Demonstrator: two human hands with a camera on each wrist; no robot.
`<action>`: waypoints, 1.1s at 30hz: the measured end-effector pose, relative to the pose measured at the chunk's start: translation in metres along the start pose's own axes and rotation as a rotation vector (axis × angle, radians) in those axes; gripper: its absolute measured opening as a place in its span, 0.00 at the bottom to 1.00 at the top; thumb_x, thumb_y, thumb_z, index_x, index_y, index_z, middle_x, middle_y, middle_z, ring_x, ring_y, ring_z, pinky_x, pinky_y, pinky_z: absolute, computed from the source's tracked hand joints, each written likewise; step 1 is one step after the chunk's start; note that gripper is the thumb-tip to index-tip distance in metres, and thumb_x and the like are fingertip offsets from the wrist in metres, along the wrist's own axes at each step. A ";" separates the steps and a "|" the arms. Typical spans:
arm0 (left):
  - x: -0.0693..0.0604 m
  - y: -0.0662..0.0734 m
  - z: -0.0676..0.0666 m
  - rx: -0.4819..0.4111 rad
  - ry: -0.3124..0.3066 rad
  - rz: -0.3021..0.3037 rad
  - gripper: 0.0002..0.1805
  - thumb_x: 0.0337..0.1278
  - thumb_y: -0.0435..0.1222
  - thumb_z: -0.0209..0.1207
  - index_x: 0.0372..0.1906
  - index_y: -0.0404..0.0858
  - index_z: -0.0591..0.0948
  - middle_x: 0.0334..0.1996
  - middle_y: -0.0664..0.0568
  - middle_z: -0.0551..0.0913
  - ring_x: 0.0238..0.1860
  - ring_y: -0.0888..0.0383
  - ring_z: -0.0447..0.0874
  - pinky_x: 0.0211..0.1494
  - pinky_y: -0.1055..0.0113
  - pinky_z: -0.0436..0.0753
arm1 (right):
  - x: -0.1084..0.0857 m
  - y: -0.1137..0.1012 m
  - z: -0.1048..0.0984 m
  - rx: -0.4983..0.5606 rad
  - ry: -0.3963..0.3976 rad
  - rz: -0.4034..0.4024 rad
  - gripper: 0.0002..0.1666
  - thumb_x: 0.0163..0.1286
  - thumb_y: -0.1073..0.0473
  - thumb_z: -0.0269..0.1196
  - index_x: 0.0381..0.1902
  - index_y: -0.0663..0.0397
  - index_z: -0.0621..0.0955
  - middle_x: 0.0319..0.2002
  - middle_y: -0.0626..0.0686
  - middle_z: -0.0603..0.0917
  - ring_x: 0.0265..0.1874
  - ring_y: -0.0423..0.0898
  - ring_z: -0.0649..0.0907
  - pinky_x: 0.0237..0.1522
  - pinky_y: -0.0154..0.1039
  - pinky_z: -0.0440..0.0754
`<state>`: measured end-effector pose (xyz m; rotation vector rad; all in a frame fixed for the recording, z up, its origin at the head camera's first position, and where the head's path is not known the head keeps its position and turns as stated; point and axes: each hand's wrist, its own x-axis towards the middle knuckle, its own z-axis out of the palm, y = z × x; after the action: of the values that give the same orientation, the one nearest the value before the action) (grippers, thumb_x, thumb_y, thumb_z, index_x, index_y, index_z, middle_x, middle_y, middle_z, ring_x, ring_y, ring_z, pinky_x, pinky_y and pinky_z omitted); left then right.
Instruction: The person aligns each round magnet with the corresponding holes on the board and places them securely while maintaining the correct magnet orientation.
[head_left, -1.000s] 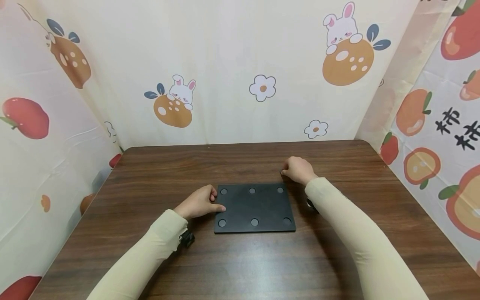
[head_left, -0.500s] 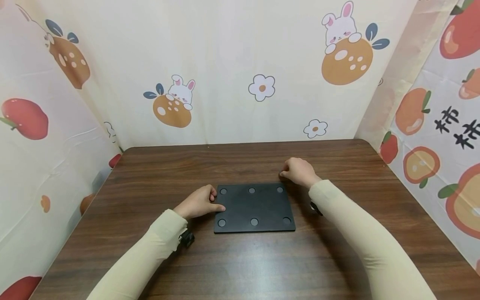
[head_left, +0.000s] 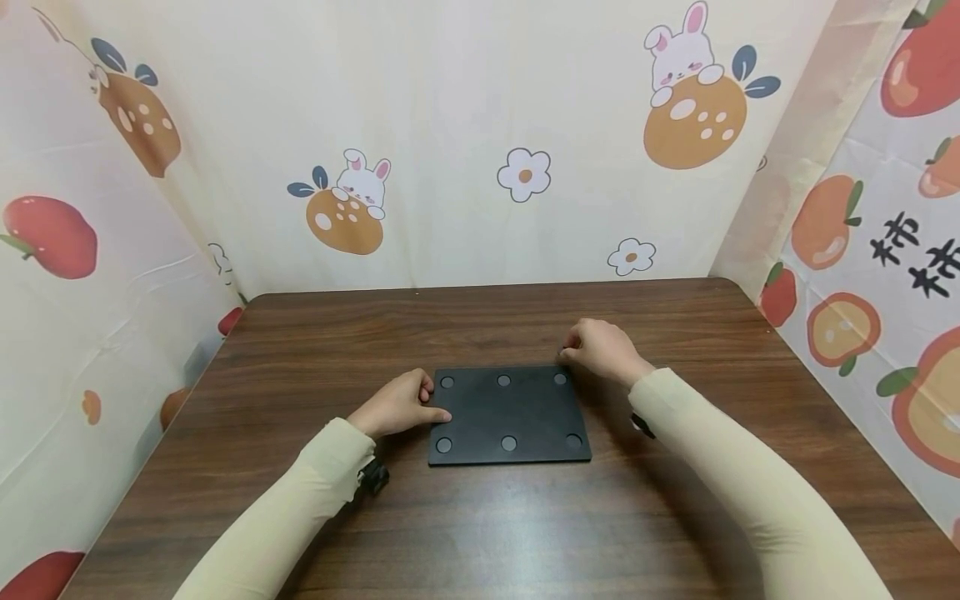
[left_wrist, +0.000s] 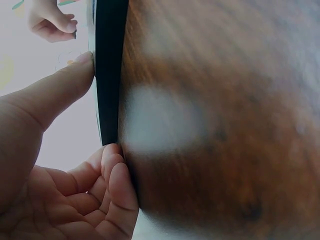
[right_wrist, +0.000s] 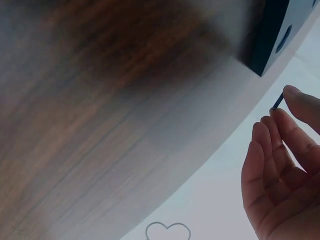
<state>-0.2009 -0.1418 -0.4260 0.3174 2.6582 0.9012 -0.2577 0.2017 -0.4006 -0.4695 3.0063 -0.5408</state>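
A flat black rectangular board [head_left: 507, 414] with several round recesses lies on the table. My left hand [head_left: 397, 405] grips its left edge, the thumb on the top face and the curled fingers against the side, as the left wrist view also shows. Just beyond the board's far right corner, my right hand [head_left: 602, 348] pinches a small thin dark piece [right_wrist: 278, 101] between thumb and index finger. That piece appears edge-on in the right wrist view, so its full shape cannot be told. It is apart from the board [right_wrist: 272, 37] there.
The brown wood-grain table [head_left: 330, 333] stretches out on every side of the board. A printed curtain [head_left: 450, 167] hangs behind the table and along both sides. Dark wrist cameras sit under both sleeves.
My right hand has shifted slightly toward me, nearer the board's far right corner, still pinching the small dark piece. The left hand and the board have stayed in place.
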 end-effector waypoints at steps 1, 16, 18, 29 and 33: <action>0.000 0.000 0.000 0.003 0.001 0.000 0.29 0.48 0.48 0.73 0.48 0.36 0.74 0.38 0.49 0.74 0.38 0.56 0.71 0.42 0.62 0.72 | -0.002 -0.001 0.000 0.000 0.004 -0.008 0.09 0.65 0.53 0.67 0.37 0.53 0.87 0.38 0.52 0.83 0.34 0.47 0.83 0.38 0.47 0.81; 0.000 -0.001 0.000 0.004 0.005 -0.001 0.29 0.48 0.48 0.73 0.48 0.36 0.74 0.38 0.49 0.74 0.38 0.56 0.71 0.43 0.62 0.72 | -0.027 -0.018 -0.003 -0.003 0.041 -0.104 0.07 0.65 0.56 0.67 0.38 0.52 0.87 0.37 0.51 0.86 0.42 0.51 0.85 0.42 0.48 0.82; 0.000 0.000 0.000 0.004 0.005 -0.001 0.29 0.48 0.48 0.73 0.48 0.36 0.74 0.38 0.49 0.74 0.38 0.56 0.71 0.43 0.62 0.72 | -0.030 -0.019 -0.002 -0.008 0.056 -0.119 0.07 0.64 0.56 0.68 0.37 0.51 0.87 0.36 0.50 0.86 0.41 0.50 0.85 0.42 0.47 0.82; -0.001 -0.001 0.000 -0.002 0.003 0.003 0.29 0.48 0.47 0.73 0.48 0.36 0.73 0.38 0.49 0.74 0.38 0.56 0.71 0.42 0.62 0.72 | -0.051 -0.021 0.004 -0.014 0.070 -0.176 0.06 0.63 0.53 0.69 0.35 0.48 0.87 0.34 0.45 0.80 0.29 0.39 0.80 0.32 0.38 0.79; -0.001 0.000 0.000 -0.001 0.001 0.005 0.28 0.49 0.47 0.73 0.47 0.36 0.73 0.38 0.49 0.74 0.38 0.56 0.71 0.43 0.62 0.72 | -0.060 -0.022 0.005 -0.018 0.075 -0.183 0.07 0.63 0.53 0.70 0.37 0.48 0.86 0.33 0.44 0.79 0.31 0.39 0.81 0.34 0.38 0.80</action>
<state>-0.2000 -0.1416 -0.4260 0.3239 2.6587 0.9042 -0.1942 0.1990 -0.3977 -0.7473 3.0603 -0.5544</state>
